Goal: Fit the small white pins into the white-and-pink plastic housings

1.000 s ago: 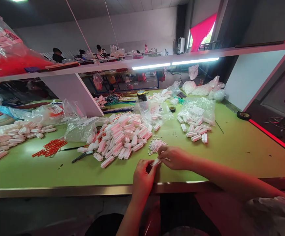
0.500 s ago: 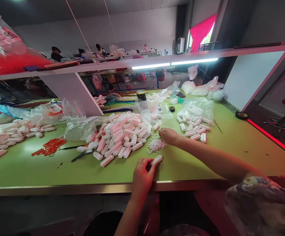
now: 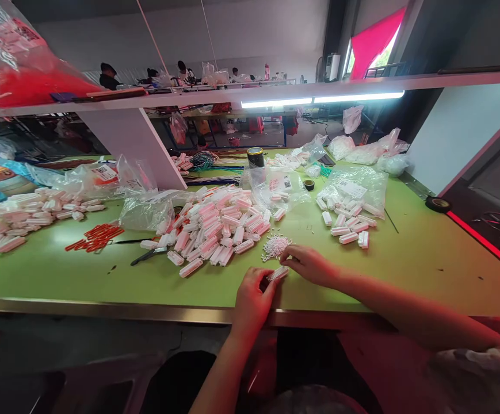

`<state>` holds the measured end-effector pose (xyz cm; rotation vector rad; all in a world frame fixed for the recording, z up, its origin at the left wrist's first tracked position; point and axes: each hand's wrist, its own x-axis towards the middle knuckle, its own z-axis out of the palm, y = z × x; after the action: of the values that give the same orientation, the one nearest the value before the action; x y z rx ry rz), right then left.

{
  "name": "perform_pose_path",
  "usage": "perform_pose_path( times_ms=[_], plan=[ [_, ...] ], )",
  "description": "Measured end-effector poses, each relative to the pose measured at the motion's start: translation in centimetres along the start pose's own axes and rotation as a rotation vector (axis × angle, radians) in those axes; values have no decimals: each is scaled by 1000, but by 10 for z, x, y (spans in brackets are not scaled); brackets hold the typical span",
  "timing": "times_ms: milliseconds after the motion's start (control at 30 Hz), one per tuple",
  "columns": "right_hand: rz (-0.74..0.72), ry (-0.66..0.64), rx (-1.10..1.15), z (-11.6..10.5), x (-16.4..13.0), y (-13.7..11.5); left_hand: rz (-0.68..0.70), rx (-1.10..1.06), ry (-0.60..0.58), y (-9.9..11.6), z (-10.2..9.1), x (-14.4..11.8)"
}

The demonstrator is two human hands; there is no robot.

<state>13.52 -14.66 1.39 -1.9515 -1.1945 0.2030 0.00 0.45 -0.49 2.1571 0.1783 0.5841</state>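
My left hand (image 3: pixel 252 302) pinches a small white block (image 3: pixel 278 272) between thumb and fingers, at the near edge of the green worktop (image 3: pixel 426 259). The block is long and thin. Its long side runs from the left hand up and to the right, toward my right hand (image 3: pixel 310 264). The right hand sits just beside the far end of the block, with its fingertips pressed together as if they pinch something tiny; I cannot tell what, because it is too small to see. So the right hand is the nearer one to the free end, and the left hand only holds the block. The block looks white with little ribs or slots along it, and a bit of pink light on it. Just behind the right hand lies a little heap of tiny white bits (image 3: pixel 275 246). Further left is a big pile of white blocks (image 3: pixel 215 230) of the same kind, and a smaller bunch (image 3: pixel 347 227) lies to the right, by a clear bag (image 3: pixel 355 190).
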Motion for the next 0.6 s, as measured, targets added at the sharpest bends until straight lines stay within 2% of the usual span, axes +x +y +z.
perform_pose_path(
  times_ms=[200,367,500,600],
  plan=[
    [-71,-60,-121,4,-2,3,-10,-1,1,-2,0,-1],
    [-79,-130,-362,5,-6,-4,-17,-4,-6,-2,0,-1],
    [-187,-206,-556,5,-15,-12,-8,-4,-2,-4,0,-1],
    [-262,-218,-546,3,-15,-13,9,-7,15,-7,1,-1]
  ],
)
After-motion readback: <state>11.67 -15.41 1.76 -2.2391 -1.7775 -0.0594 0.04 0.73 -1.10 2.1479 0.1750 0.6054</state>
